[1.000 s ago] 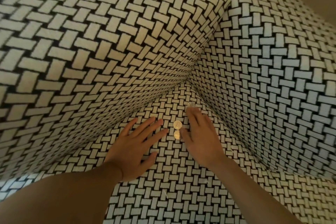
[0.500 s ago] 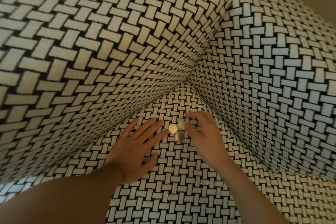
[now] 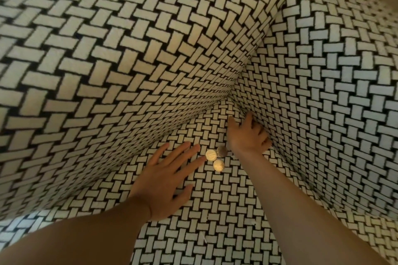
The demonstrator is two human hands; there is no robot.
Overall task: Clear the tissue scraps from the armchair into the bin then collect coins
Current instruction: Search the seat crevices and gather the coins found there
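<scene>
Three coins lie together on the armchair seat (image 3: 215,211): a pale one (image 3: 210,155), a darker one (image 3: 221,151) touching it, and a golden one (image 3: 218,165) just below. My left hand (image 3: 165,180) rests flat on the seat, fingers spread, its fingertips right beside the pale coin. My right hand (image 3: 247,135) reaches past the coins into the crease where the seat meets the right side cushion; its fingertips are pressed against that cushion and partly hidden. I see nothing in either hand. No tissue scraps or bin are visible.
The black-and-white woven armchair fills the view: the back cushion (image 3: 129,60) on the left, the side cushion (image 3: 333,92) on the right, meeting in a deep corner (image 3: 231,94). A small pale fleck (image 3: 203,239) lies on the seat near the front.
My right hand dragged a third coin in beside the other two, then moved away to the back right into the seat crease. My left hand stayed nearly still.
</scene>
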